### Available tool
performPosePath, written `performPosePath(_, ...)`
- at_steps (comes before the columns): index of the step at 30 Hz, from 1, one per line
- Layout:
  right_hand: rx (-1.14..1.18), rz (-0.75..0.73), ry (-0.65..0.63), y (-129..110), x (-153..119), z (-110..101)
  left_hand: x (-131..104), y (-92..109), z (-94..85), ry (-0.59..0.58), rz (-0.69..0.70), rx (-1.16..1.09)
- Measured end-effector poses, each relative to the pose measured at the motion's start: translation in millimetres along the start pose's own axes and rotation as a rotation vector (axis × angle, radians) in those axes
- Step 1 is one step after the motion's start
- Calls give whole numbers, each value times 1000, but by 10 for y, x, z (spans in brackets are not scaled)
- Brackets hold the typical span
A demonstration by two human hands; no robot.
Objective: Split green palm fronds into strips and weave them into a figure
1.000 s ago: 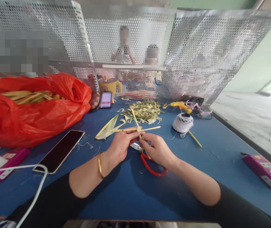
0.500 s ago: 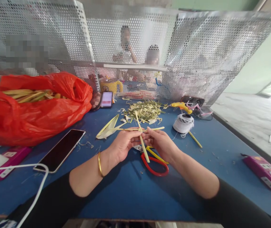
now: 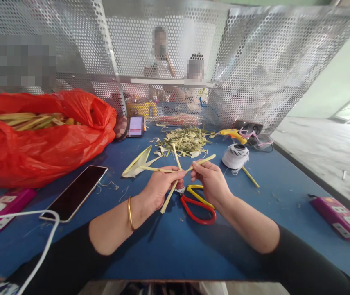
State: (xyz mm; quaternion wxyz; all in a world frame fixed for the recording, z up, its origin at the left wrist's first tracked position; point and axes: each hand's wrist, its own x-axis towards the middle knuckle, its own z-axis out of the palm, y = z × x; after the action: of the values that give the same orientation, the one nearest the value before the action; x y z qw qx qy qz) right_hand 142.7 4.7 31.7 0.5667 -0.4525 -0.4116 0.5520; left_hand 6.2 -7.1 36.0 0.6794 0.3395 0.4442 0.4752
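Note:
My left hand (image 3: 161, 186) pinches several pale yellow-green plant strips (image 3: 169, 198) where they cross, its thumb over the crossing. The ends fan out to the left, away from me, towards me and to the right. The right-pointing strip (image 3: 207, 158) is gripped between the thumb and fingers of my right hand (image 3: 211, 178). My fingertips hide the exact join. Below the hands, scissors (image 3: 199, 219) with one red and one yellow handle lie on the blue table (image 3: 150, 254). A split pale leaf sheath (image 3: 135, 166) lies just left of the strips.
Plant trimmings (image 3: 187, 140) are heaped beyond my hands. To the right lie white string (image 3: 235, 157), a yellow glue gun (image 3: 234, 135) and a purple power strip (image 3: 342, 219). A phone (image 3: 75, 192) and a red bag (image 3: 52, 151) of stalks are left. A perforated metal screen (image 3: 162, 53) stands behind.
The near end of the strips has swung left, off the scissors. The right-hand strip now slants upward, and my right hand has moved slightly away from my left.

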Motion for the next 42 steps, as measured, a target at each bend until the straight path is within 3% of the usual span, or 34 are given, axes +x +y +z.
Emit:
performPosePath(3,1,-15,-37,-35,39,-38,-5,28,-27,-65,36,19)
performPosePath(9,50,-1,-116,-195,105,-130,27,140,-150,-463,41,100)
performPosePath(15,-33,-31,-244,-225,74,-116,81,195,-246,-672,-165,82)
performPosePath(17,-119,-122,-255,-208,66,-106,68,170,-223,-632,-173,86)
performPosePath(22,-336,-250,-277,-156,61,-101,-11,50,-88,-323,-49,231)
performPosePath(30,-387,-238,-128,-24,95,-106,-18,11,-36,-240,-47,254)
performPosePath(34,-472,-81,-254,-123,170,-178,12,7,-38,-110,-84,202)
performPosePath(36,-665,-57,-326,-195,175,-211,36,27,-48,-50,-98,157)
performPosePath(39,-1030,-149,-410,-253,119,-215,73,64,-68,9,-116,88)
performPosePath(42,-1121,-244,-475,-241,32,-174,95,58,-70,41,-96,99)
